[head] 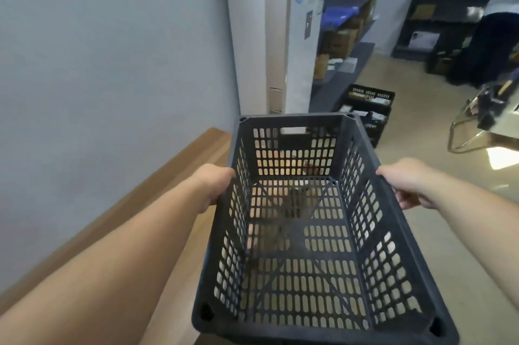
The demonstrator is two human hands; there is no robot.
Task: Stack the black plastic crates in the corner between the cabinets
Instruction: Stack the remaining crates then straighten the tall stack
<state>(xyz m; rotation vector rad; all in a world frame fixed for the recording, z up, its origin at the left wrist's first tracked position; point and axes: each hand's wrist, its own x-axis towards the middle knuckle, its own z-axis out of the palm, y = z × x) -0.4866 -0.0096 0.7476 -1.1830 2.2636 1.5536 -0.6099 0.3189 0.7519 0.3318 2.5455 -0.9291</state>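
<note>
I carry an empty black plastic crate (306, 235) with slotted walls in front of me, above the floor. My left hand (213, 184) grips its left rim and my right hand (407, 184) grips its right rim, fingers curled under the edges. Farther ahead, more black crates (368, 108) holding small items stand on the floor beside a tall white cabinet (295, 35) and grey shelving (348, 21).
A grey wall runs along the left with a wooden ledge (168, 176) at its foot. A person in dark trousers (488, 44) stands at the far right by dark shelves (438, 7). A metal frame (471, 134) sits at the right. Beige floor lies ahead.
</note>
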